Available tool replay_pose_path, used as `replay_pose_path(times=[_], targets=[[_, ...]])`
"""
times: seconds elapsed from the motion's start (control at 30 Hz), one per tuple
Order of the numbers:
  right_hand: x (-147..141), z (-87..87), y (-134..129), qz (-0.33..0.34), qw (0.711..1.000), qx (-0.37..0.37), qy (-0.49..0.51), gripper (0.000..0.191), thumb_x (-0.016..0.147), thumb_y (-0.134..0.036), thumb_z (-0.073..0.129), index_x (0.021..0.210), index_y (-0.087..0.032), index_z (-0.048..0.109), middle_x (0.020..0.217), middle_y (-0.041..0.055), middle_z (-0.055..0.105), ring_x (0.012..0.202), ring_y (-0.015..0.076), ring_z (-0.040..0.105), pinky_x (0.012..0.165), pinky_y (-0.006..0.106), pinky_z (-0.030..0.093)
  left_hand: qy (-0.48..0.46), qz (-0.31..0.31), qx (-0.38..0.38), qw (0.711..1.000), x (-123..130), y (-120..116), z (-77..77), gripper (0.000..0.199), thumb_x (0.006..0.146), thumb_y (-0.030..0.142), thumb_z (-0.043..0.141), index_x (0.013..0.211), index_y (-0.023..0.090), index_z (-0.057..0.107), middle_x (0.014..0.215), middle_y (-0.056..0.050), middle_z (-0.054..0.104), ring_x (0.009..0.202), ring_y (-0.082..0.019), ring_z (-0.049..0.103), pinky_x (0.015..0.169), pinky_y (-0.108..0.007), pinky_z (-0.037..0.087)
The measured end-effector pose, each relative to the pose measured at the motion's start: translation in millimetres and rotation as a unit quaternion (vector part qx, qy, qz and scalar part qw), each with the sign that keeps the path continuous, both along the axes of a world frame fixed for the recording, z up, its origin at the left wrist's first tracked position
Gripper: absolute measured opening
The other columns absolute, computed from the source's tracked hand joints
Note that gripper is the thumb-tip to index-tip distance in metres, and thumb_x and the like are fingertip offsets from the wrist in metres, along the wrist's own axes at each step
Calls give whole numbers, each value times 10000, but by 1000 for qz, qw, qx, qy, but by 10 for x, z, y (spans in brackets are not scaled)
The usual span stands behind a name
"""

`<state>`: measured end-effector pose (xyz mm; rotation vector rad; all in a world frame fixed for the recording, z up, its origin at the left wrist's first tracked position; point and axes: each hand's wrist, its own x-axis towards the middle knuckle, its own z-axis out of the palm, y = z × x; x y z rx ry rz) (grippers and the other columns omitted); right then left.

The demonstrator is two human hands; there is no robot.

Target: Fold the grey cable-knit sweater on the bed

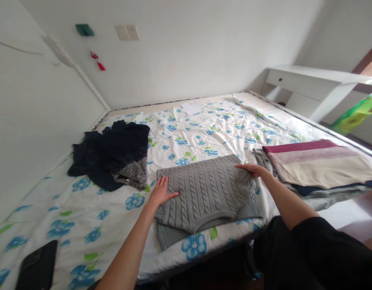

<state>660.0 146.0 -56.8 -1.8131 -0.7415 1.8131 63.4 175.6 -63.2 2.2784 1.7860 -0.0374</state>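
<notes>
A grey cable-knit sweater [204, 193] lies flat on the bed, its lower part folded into a double layer. My left hand [161, 192] rests on its left side with the fingers spread. My right hand [252, 170] lies on its upper right edge, fingers together, with no clear grip on the knit. Neither hand holds anything else.
A floral quilt [186, 137] covers the bed. A crumpled navy and grey garment [113, 155] lies left of the sweater, and a folded clothes stack [319, 165] lies right. A black phone [37, 266] sits at lower left, a paper sheet [192, 108] at the far edge, and a white desk [309, 86] beyond.
</notes>
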Motion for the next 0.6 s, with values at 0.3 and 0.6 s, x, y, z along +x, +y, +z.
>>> replay_pose_path(times=[0.3,0.6], targets=[[-85,-31,-307,-18,975,104,-194,436,813,-463,1044,913,-133,776,910,139,841,904,294,834,823,343,700,-3,47,36,998,234,-323,363,1190,883,854,722,1757,85,476,1863,-288,374,1731,-524,339,1369,-607,380],[-219,165,-627,30,945,167,-278,375,831,-449,997,971,-159,805,1018,131,847,1035,301,802,940,339,650,-282,-184,319,886,1363,-2243,2560,655,1091,310,634,1733,346,512,852,23,749,757,-189,748,842,-364,694]])
